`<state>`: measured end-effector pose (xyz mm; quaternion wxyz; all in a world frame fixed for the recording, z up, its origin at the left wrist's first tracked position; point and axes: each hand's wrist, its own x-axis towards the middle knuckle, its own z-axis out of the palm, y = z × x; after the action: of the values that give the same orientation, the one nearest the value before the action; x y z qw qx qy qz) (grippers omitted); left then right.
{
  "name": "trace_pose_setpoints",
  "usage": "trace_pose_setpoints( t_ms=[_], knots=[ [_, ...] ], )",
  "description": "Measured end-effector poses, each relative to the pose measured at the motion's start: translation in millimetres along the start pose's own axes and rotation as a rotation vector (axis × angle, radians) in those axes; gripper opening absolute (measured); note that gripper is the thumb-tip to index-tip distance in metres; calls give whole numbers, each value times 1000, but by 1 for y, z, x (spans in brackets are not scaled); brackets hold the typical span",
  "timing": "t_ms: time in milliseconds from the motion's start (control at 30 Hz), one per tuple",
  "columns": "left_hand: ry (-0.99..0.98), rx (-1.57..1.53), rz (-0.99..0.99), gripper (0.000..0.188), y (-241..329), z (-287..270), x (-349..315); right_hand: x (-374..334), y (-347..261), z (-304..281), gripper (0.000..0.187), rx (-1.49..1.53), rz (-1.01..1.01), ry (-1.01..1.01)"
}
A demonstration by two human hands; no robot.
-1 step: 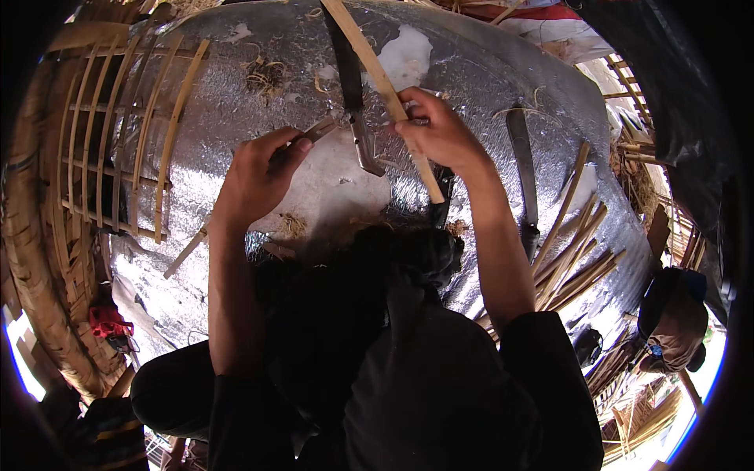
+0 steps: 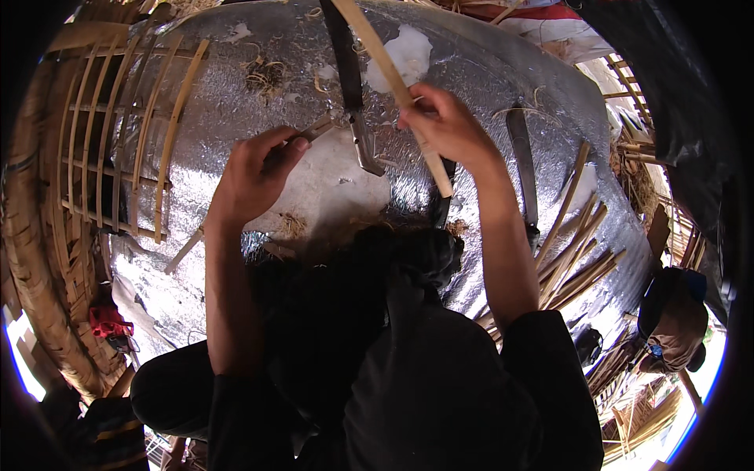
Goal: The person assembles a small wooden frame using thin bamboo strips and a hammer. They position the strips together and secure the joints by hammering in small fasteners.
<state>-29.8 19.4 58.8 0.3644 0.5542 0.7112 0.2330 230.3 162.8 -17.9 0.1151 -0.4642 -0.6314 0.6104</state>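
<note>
My right hand (image 2: 449, 125) is closed round a pale bamboo slat (image 2: 375, 51), which slopes from the top edge down to the right. The slat's lower end (image 2: 440, 177) sticks out below the fingers. My left hand (image 2: 258, 174) pinches a flat greyish strip (image 2: 320, 127) between thumb and fingers. A similar strip (image 2: 184, 253) shows beyond the left wrist; whether it is the same piece is hidden. Between my hands lies a long dark-bladed knife (image 2: 342, 59), its metal-looking handle (image 2: 363, 145) pointing toward me.
A silvery sheet (image 2: 471, 71) covers the ground. On the left lies a lattice of slats (image 2: 169, 133). To the right are a second dark blade (image 2: 521, 161) and a heap of loose slats (image 2: 577, 259). A cap-like item (image 2: 675, 322) sits at the far right.
My right hand has moved slightly right, and the bamboo slat has shifted right with it. My left hand has moved slightly left, still pinching the strip.
</note>
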Motion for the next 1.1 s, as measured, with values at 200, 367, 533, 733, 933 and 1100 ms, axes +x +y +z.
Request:
trace_pose_setpoints(
  t_ms=[200, 367, 533, 733, 933, 1100],
  knots=[
    [-28, -195, -55, 25, 4, -11, -2, -4, -46, -38, 38, 17, -107, 159],
    [-140, 21, 42, 23, 15, 19, 5, 44, -15, -2, 35, 310, -105, -16],
    [-128, 153, 91, 19, -29, 49, 18, 92, 3, 41, 32, 321, -30, 21],
    [-240, 111, -17, 28, -52, 58, 28, 125, 7, 55, 31, 215, -108, 62],
    [-340, 75, -29, 38, -51, 63, 35, 154, 6, 48, 34, 58, -102, -17],
    [-310, 102, -75, 36, -48, 72, 41, 146, 8, 51, 36, 20, -147, 55]
  ],
)
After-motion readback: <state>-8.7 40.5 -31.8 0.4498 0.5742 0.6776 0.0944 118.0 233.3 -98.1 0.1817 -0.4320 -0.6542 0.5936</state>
